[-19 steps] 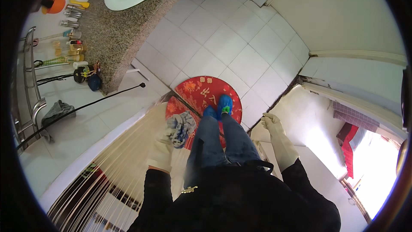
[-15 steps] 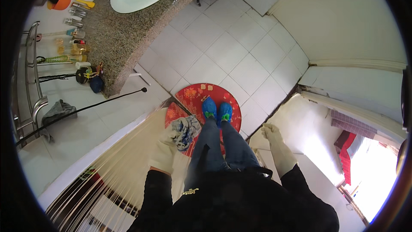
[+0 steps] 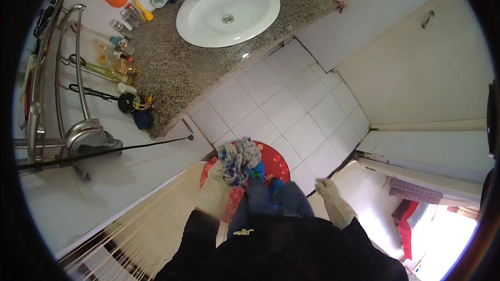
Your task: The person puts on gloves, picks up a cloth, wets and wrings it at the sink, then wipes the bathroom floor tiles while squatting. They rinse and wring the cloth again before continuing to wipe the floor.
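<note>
Cloth (image 3: 238, 162), grey and white with blue spots, is bunched up near the middle of the picture, held in the left hand (image 3: 214, 190). That hand wears a pale glove, and its fingers are closed on the cloth and mostly hidden by it. The right hand (image 3: 333, 200), also gloved, is right of the middle; its fingers are blurry, so I cannot tell how far open they are. Below the cloth are a red mat (image 3: 281, 165) and blue shoe covers (image 3: 276, 184). A white sink (image 3: 252, 5) sits in the speckled surface (image 3: 182, 67) at the top.
</note>
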A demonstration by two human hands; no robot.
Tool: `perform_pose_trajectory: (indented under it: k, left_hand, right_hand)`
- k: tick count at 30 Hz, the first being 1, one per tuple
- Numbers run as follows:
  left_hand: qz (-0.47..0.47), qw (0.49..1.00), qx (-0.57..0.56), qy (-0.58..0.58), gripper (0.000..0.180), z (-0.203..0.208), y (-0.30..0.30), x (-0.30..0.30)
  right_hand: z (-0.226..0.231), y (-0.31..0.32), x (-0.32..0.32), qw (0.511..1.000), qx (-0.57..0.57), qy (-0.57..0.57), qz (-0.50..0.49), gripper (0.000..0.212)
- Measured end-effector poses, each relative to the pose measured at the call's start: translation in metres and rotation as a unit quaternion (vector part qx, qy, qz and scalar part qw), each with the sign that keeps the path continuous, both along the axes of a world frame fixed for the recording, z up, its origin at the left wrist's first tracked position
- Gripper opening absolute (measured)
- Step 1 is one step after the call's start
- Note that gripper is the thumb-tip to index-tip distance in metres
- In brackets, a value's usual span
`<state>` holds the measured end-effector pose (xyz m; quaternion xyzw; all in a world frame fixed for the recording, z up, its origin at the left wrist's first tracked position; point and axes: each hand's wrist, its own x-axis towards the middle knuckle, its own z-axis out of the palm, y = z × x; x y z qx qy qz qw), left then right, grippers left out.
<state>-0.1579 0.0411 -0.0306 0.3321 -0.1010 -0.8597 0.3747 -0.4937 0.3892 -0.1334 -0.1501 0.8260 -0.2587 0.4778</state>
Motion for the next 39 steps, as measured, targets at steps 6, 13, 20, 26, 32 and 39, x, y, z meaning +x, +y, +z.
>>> perform_pose_trajectory:
  k: [6,13,20,26,32,39]
  left_hand:
    - [0.075,0.995,-0.060,0.017,0.068,0.024,-0.086,-0.024]
    - [0.169,0.981,-0.091,0.013,0.071,0.029,-0.185,-0.049]
    - [0.241,0.967,-0.085,-0.008,0.074,0.031,-0.279,-0.091]
    - [0.262,0.962,-0.078,-0.010,0.077,0.033,-0.335,-0.123]
    - [0.253,0.963,-0.091,-0.010,0.079,0.023,-0.402,-0.128]
    - [0.225,0.971,-0.074,-0.001,0.082,-0.012,-0.459,-0.137]
  right_hand:
    - [0.102,-0.219,-0.009,0.989,-0.145,-0.024,-0.004,0.036]
    - [0.108,-0.389,-0.081,0.979,-0.181,-0.014,0.091,0.035]
    - [0.164,-0.629,-0.134,0.949,-0.233,-0.005,0.213,0.039]
    - [0.194,-0.767,-0.129,0.929,-0.241,-0.005,0.280,0.042]
    - [0.170,-0.829,-0.115,0.919,-0.274,-0.085,0.270,0.051]
    - [0.168,-0.934,-0.089,0.917,-0.283,-0.135,0.246,0.063]
